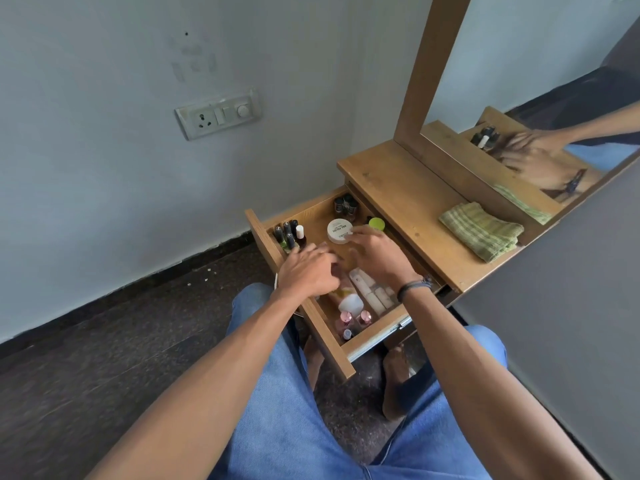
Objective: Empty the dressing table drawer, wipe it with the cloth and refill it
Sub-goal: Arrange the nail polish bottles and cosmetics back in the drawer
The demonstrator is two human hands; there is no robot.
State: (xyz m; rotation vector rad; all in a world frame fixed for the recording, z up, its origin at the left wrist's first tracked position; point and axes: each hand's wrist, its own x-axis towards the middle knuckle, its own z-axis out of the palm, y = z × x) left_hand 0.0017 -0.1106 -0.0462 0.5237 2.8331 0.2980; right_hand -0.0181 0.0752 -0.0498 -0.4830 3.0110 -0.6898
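Emptying is judged barely begun: in the full drawer (367, 342), the white jar (337, 230) is touched by the spread right hand (377, 258), the blurred left hand (306, 271) cannot be read, and a grip and lift-out are required next.

Probably bedroom: dressing table (398, 188), mirror (519, 81).

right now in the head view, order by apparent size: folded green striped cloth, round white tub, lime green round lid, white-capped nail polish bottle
1. folded green striped cloth
2. round white tub
3. lime green round lid and white-capped nail polish bottle: too close to rank
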